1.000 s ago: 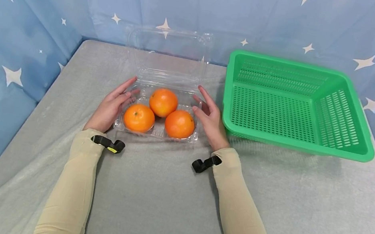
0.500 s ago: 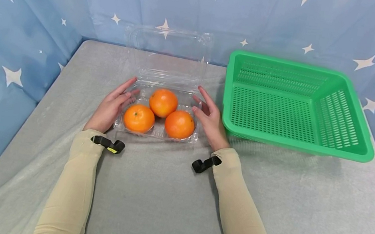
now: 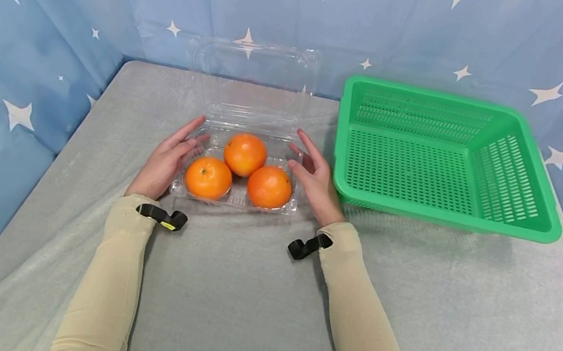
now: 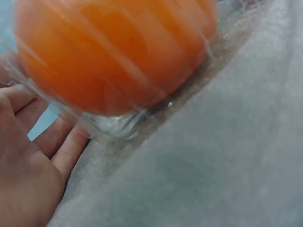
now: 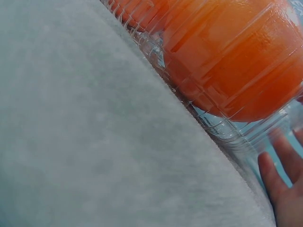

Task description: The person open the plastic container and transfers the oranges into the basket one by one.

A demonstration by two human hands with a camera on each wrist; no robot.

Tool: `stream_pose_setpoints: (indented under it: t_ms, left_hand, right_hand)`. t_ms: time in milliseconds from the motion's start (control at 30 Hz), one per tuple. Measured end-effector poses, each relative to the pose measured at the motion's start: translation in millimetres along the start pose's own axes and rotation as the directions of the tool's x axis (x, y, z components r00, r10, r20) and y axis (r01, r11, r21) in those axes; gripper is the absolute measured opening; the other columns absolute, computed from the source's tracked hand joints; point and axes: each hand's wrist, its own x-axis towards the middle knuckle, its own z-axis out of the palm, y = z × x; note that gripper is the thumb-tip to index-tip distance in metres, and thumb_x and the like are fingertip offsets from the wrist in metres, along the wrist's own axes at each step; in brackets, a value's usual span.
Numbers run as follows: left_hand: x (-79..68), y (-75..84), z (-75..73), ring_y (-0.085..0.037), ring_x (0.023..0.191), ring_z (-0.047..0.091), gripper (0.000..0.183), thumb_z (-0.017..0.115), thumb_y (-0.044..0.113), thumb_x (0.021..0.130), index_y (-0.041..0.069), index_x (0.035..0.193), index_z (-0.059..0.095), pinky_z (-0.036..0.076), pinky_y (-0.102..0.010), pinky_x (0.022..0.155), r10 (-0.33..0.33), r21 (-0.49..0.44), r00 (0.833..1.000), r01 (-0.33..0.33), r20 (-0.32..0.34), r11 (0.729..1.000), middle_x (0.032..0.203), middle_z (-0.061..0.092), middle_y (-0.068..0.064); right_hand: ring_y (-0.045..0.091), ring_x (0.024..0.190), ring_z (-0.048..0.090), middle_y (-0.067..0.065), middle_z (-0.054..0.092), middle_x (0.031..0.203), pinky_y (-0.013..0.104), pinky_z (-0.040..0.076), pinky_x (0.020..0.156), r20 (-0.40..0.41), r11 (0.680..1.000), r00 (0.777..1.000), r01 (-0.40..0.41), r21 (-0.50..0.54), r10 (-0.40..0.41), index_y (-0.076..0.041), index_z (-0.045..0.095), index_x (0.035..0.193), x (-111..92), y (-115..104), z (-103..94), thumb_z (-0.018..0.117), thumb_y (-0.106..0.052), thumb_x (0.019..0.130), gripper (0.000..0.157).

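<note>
A clear plastic clamshell container (image 3: 237, 198) sits on the cloth-covered table, its transparent lid (image 3: 250, 89) standing up at the back. Inside it are three oranges: front left (image 3: 208, 177), front right (image 3: 270, 187) and back middle (image 3: 245, 155). My left hand (image 3: 163, 161) lies along the container's left side with the fingers extended; in the left wrist view its fingers (image 4: 68, 149) are at the plastic wall. On the opposite side, my right hand (image 3: 317, 187) mirrors it, its fingers (image 5: 270, 172) spread at the wall in the right wrist view. Neither hand holds an orange.
A green perforated plastic basket (image 3: 447, 217) stands at the back right, close to my right hand, with no contents visible. Blue curtains (image 3: 401, 29) with white stars border the grey tabletop (image 3: 223, 306) at the back and sides.
</note>
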Motion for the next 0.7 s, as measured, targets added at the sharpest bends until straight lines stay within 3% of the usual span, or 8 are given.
stream_pose_setpoints:
  t_ms: [300,700]
  left_hand:
    - [0.7,-0.2,0.6,-0.028,0.130,0.026,0.046,0.036,0.009,0.096,0.013,0.141,0.028,0.018,-0.043,0.106,0.006,-0.016,1.000,-0.006,-0.006,1.000,0.145,0.024,0.001]
    - [0.5,-0.8,0.0,-0.028,0.130,0.025,0.045,0.036,0.009,0.096,0.013,0.141,0.028,0.018,-0.043,0.106,0.006,-0.018,1.000,-0.006,-0.002,1.000,0.145,0.024,0.000]
  right_hand:
    - [0.030,0.125,0.034,0.007,0.024,0.145,0.034,0.038,0.096,0.006,1.000,1.000,-0.004,0.007,0.004,-0.007,0.027,0.140,1.0,2.4,-1.4,0.050,0.006,0.087,0.060]
    - [0.018,0.123,0.039,-0.006,0.029,0.143,0.033,0.038,0.096,-0.004,1.000,1.000,-0.002,-0.002,0.002,-0.017,0.032,0.140,5.3,19.2,-7.6,0.053,-0.001,0.087,0.060]
